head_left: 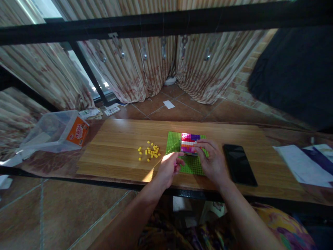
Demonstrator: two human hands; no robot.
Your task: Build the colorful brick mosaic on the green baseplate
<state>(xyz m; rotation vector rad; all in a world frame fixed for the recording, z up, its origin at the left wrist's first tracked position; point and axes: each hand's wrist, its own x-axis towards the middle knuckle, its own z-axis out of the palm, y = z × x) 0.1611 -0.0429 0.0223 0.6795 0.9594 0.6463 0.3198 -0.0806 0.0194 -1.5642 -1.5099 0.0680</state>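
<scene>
I see the coloured bricks [188,142] at ten o'clock from the nearer right hand [212,161], fingers narrow, grip unclear; left hand [169,166], fingers parted, sits at their seven.

Before me hang long, pleated cream curtains with reddish-brown patterning [125,73], crossed in my view by a thick black horizontal bar [166,26]. At upper left I see daylight in a pale glass window [50,8]. To my right, a large dark cloth [293,76] partly hides a tan brick-patterned wall [239,83]. Sunlight streaks the long wood-grain tabletop [117,135]; pale grout lines cross the brown tiled floor [59,208].
</scene>
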